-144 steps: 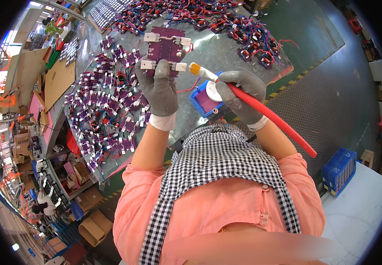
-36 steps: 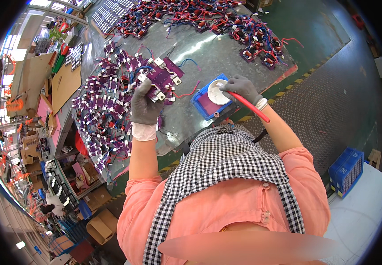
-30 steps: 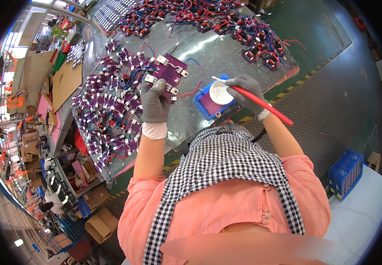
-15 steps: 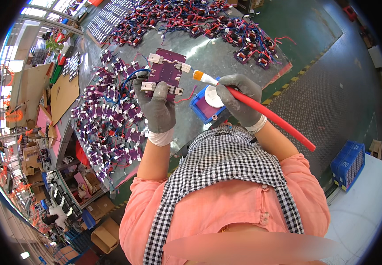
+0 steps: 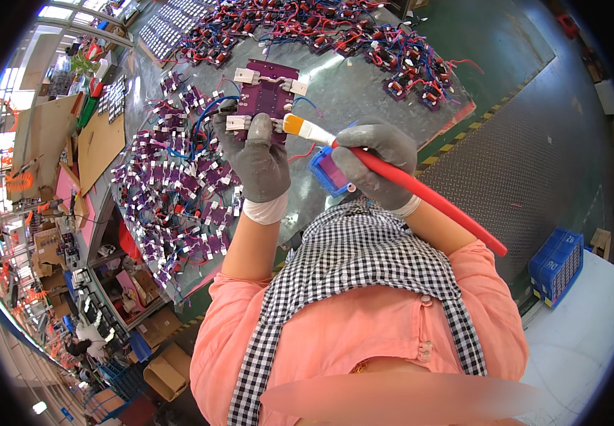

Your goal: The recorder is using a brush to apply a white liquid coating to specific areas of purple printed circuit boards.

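Observation:
My left hand [image 5: 261, 163], in a grey glove, grips a purple circuit board [image 5: 268, 98] by its near edge, thumb on top. White connectors sit at the board's corners, and wires trail off behind it. In my gloved right hand [image 5: 378, 160] is a brush [image 5: 420, 190] with a long red handle, a white ferrule and tan bristles. The bristle tip meets the white connector at the board's near right corner in this view; whether it touches I cannot tell. Below the brush a blue tray [image 5: 328, 172] stands on the table, partly hidden by my right hand.
Many purple boards with white connectors [image 5: 179, 177] cover the left of the grey table [image 5: 349, 89]. Boards with red parts and tangled wires [image 5: 307, 28] line its far side. A sheet of small pale pieces [image 5: 172, 28] lies far left. A blue crate [image 5: 557, 266] stands at the right.
My right hand has brought the brush left and toward me, so its bristles now reach the board. The board has shifted slightly away. The white round thing over the tray is hidden now.

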Demonstrator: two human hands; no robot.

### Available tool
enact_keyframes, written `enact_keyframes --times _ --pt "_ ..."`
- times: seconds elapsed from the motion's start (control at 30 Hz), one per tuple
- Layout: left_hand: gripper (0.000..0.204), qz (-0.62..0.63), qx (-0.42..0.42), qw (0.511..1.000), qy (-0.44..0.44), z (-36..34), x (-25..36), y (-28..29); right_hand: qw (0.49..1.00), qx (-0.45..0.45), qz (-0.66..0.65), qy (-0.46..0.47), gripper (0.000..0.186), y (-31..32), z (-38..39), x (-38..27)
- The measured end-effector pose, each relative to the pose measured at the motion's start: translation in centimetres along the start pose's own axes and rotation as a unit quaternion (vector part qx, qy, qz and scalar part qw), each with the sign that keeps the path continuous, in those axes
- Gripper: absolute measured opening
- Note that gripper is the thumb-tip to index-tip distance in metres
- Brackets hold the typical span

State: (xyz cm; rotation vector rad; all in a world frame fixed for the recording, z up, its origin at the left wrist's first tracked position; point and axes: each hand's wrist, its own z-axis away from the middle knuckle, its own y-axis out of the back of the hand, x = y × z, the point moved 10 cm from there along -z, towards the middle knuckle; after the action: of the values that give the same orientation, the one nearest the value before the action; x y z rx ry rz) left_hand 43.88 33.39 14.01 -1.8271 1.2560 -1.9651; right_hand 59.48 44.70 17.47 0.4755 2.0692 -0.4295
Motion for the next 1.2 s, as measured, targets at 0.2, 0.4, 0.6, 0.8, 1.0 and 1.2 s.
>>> enact_keyframes --times 0.2,0.4,0.6,0.8,1.0,1.2 --pt "0.044 -0.020 0.015 1.000 -0.001 -1.1 0.1 0.9 0.989 0.020 0.137 0.055 0.019 0.4 0.0 0.5" --pt "0.042 -0.003 0.053 0.998 0.017 -3.1 -1.2 3.0 0.986 0.039 0.161 0.004 0.018 -0.7 -1.9 2.6" --pt "0.043 -0.362 -0.007 0.920 -0.147 -14.3 -1.0 6.5 0.963 0.143 0.200 -0.113 0.010 3.2 -1.7 6.5" --pt "0.045 -0.577 -0.071 0.814 -0.002 -33.8 -4.1 22.8 0.944 0.195 0.233 -0.128 0.009 5.1 -1.0 6.8" --pt "0.033 -0.910 -0.188 0.369 0.019 -33.8 -11.2 22.3 0.911 0.241 0.296 -0.153 0.008 8.0 -0.5 7.7" --pt "0.021 -0.725 -0.458 0.480 -0.185 -24.3 -23.1 4.1 0.897 0.221 0.346 -0.165 0.011 8.6 -0.1 8.0"
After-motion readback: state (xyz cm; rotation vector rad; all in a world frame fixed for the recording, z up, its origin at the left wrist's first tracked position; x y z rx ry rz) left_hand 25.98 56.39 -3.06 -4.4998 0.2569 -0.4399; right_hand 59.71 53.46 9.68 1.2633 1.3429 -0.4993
